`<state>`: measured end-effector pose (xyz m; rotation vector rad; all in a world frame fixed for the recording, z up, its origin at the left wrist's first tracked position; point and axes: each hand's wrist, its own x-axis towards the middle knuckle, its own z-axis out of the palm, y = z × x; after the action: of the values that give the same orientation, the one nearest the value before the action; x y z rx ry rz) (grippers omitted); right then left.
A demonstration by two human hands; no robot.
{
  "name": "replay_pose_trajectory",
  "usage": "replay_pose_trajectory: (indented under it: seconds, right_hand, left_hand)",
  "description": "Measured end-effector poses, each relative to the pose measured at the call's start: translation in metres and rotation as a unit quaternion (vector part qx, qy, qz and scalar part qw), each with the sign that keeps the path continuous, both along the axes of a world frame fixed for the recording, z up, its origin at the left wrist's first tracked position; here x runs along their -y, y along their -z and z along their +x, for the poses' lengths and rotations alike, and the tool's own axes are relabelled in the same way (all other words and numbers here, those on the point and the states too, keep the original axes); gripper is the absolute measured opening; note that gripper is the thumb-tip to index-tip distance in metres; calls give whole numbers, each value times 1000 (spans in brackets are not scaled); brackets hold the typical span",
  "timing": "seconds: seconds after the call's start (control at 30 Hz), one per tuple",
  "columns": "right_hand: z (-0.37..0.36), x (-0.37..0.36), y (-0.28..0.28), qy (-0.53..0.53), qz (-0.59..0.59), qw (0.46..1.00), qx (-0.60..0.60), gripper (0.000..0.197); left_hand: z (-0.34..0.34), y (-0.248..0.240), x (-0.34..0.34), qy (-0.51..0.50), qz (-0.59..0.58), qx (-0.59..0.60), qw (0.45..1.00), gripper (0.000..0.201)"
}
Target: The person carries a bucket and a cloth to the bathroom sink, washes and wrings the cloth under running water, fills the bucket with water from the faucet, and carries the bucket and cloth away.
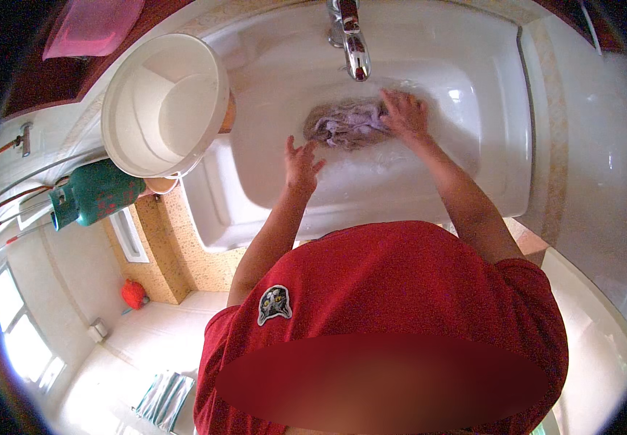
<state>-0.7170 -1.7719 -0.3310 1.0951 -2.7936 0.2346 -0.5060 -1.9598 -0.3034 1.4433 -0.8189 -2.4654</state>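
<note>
A crumpled, wet, greyish-purple cloth [353, 125] lies in water at the bottom of a white sink [270, 196]. My left hand [302, 167] hovers by the cloth's near left end, its fingers spread and nothing in them. Over at the right end is my right hand [405, 114], fingers stretched out and apart at the cloth's edge. Whether its fingertips touch the fabric I cannot tell. A chrome faucet [355, 52] hangs above the far side of the cloth.
To the left, a large white bucket [121, 109] stands tilted in view beside the sink's rim. Below it are a green gas cylinder [103, 190] and hoses. A pink translucent tub [96, 27] sits at the far left. A red object [133, 293] and striped cloth [165, 400] lie lower left.
</note>
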Motion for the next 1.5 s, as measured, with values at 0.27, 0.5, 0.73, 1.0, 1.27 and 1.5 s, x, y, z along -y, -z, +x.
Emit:
replay_pose_trajectory:
  seconds: [0.27,0.5,0.73,1.0,1.27,1.5]
  right_hand:
    - [138,87,-53,-102,-326,819,462,30]
    - [145,99,-124,-382,-358,828,202,22]
    - [64,92,-64,-48,-274,946,167,21]
    - [-12,20,-22,112,-232,952,165,20]
    - [3,24,-108,150,-491,786,345,19]
    - [-3,16,-116,165,-323,841,403,28]
  left_hand:
    - [4,41,-6,-180,451,-338,806,52]
    - [-15,13,10,-5,246,-180,952,38]
    - [-34,-33,-37,23,149,-157,976,45]
    - [-15,-23,2,-99,14,-158,982,74]
    - [-19,-88,16,-56,-216,-97,970,70]
    - [2,-75,23,15,-227,40,973,72]
